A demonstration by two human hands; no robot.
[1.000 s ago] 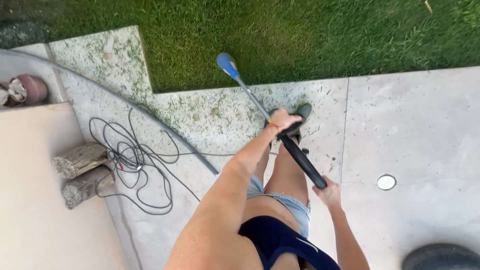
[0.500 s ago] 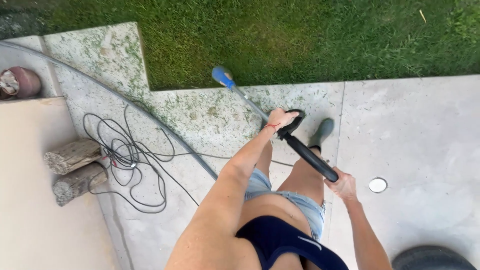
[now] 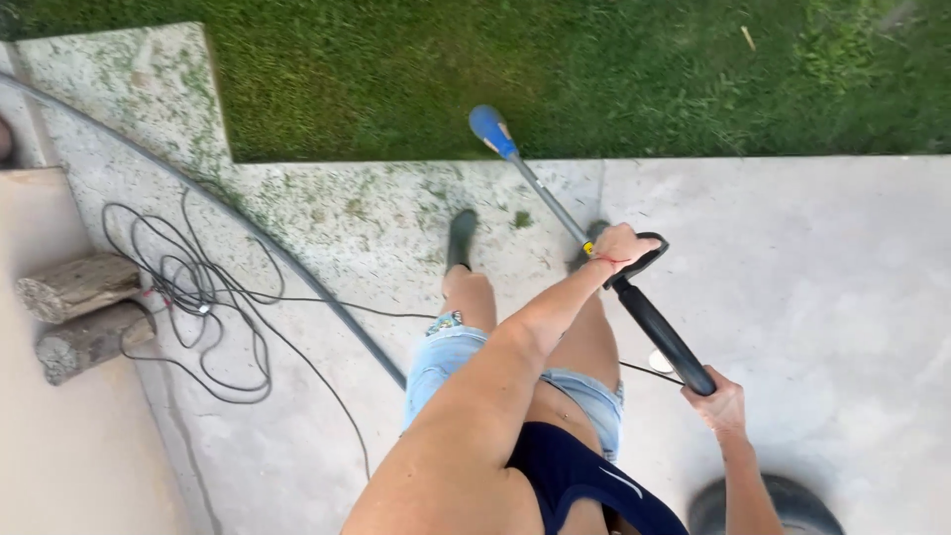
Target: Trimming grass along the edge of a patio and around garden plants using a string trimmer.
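We are holding a long string trimmer with a grey metal shaft, black handles and a blue head (image 3: 555, 203), and we are working it along the line where the green lawn (image 3: 594, 69) meets the pale concrete paving (image 3: 812, 258). The trimmer's blue head is sitting at about twelve o'clock from us, just over the grass edge, with the shaft slanting back toward five o'clock.

Our left hand (image 3: 622, 246) is clamping shut on the black loop handle partway down the shaft, the arm reaching forward over our legs. Our right hand (image 3: 717, 404) is closing around the rear end of the black grip at about four o'clock, fingers wrapped on it.

A thin black power cable (image 3: 213, 317) is lying in loose coils on the paving at nine o'clock, beside two short cut logs (image 3: 84, 312) further out toward the left edge. A grey hose (image 3: 248, 238) is curving from ten o'clock toward our feet, which are in dark boots (image 3: 462, 238) standing on paving speckled with grass clippings.

We are judging that the edging step is under way. The next move calls for sweeping the head sideways along the border while keeping both grips firm and the cable behind us.
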